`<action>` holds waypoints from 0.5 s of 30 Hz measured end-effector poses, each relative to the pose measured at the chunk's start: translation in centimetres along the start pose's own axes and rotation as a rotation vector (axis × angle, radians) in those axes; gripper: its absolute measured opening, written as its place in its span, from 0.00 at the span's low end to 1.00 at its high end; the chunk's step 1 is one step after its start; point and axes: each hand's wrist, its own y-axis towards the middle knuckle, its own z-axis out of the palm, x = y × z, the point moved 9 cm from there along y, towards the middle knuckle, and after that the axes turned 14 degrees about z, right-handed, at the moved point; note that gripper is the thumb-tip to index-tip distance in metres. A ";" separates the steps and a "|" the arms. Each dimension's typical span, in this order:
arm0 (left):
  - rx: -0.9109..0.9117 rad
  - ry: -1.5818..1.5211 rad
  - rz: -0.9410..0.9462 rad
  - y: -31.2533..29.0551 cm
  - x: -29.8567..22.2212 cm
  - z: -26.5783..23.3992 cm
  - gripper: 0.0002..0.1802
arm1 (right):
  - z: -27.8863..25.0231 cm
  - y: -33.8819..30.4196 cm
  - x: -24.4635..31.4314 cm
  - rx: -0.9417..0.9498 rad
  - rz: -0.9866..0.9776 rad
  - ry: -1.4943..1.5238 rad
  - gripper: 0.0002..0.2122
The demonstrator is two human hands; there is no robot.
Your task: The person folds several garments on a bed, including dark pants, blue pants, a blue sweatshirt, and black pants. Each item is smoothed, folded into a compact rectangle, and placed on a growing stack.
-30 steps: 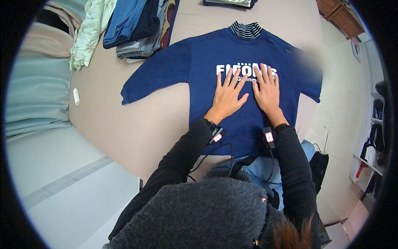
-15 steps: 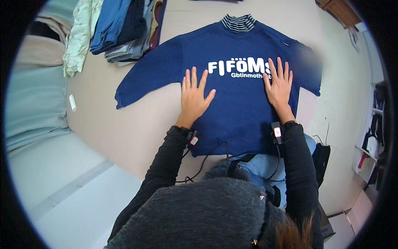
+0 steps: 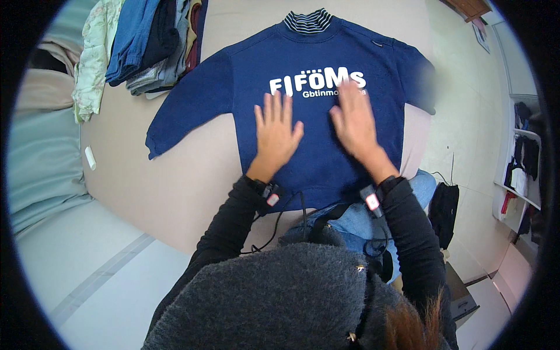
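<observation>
A navy sweatshirt (image 3: 318,140) with a striped black-and-white high collar (image 3: 309,23) lies spread front side up, white lettering across its chest. Over its left part my left hand (image 3: 275,135) is flat with the fingers apart. My right hand (image 3: 356,123) is at the middle of the chest, fingers stretched out and a little smeared by motion; it covers part of the lettering. Neither hand grips the cloth. One sleeve (image 3: 189,102) reaches out to the left. The end of the other sleeve is blurred.
Folded clothes (image 3: 151,46) are piled at the far left of the beige bed surface (image 3: 122,151), beside a pale floral garment (image 3: 96,64). A small white object (image 3: 90,158) lies near the left edge. Shelves with clothes (image 3: 519,169) stand at right, and black cables (image 3: 274,230) hang by my lap.
My right hand has moved left across the sweatshirt, from its right side to the middle. My left hand stays flat on the left part. The whole view has shifted slightly.
</observation>
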 end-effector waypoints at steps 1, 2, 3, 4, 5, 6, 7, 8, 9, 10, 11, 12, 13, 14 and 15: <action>0.046 -0.062 0.047 -0.2 -1.3 0.6 0.40 | 1.0 -1.5 1.5 0.129 -0.097 0.043 0.30; 0.047 -0.053 0.065 -0.8 -2.0 0.5 0.40 | 2.2 -2.8 1.5 0.209 -0.065 -0.091 0.31; 0.132 -0.072 0.070 -1.4 -2.3 1.1 0.41 | 1.8 -3.7 0.6 0.198 -0.033 -0.086 0.32; 0.135 -0.053 0.069 -2.2 -2.1 0.8 0.42 | 0.9 -4.0 -0.5 0.114 -0.007 -0.078 0.32; 0.104 -0.037 0.056 -2.9 -1.6 0.1 0.42 | 0.4 -4.6 -1.9 0.088 0.042 -0.075 0.32; 0.100 -0.035 0.032 -3.5 -0.7 -0.5 0.42 | 0.2 -4.8 -3.5 0.074 0.087 -0.112 0.32; 0.084 -0.024 -0.003 -3.7 0.4 -1.1 0.42 | -0.4 -5.0 -4.8 0.028 0.135 -0.094 0.32; 0.130 -0.033 -0.065 -3.4 1.8 -1.1 0.44 | -0.5 -5.0 -5.5 0.009 0.136 -0.104 0.32; 0.106 0.047 -0.042 -2.7 2.4 -2.0 0.43 | -0.2 -5.0 -6.7 0.036 0.214 -0.123 0.31; 0.044 0.039 -0.068 -1.5 2.9 -2.7 0.37 | -0.2 -4.8 -6.5 -0.002 0.171 -0.133 0.31; 0.067 -0.003 -0.125 0.0 3.8 -2.6 0.32 | 0.6 -4.6 -6.9 0.056 0.215 -0.181 0.31; -0.065 -0.058 -0.065 2.8 4.3 -3.8 0.17 | 0.3 -4.5 -6.3 -0.008 0.189 -0.148 0.31; -0.189 -0.107 0.004 5.6 4.2 -4.7 0.08 | 0.2 -4.3 -6.0 -0.052 0.193 -0.129 0.31; -0.288 -0.160 0.074 8.6 4.2 -5.2 0.08 | 0.2 -4.1 -6.1 -0.074 0.243 -0.100 0.30; -0.312 -0.285 0.093 11.9 4.5 -4.7 0.08 | 0.0 -4.0 -5.7 -0.125 0.231 -0.095 0.29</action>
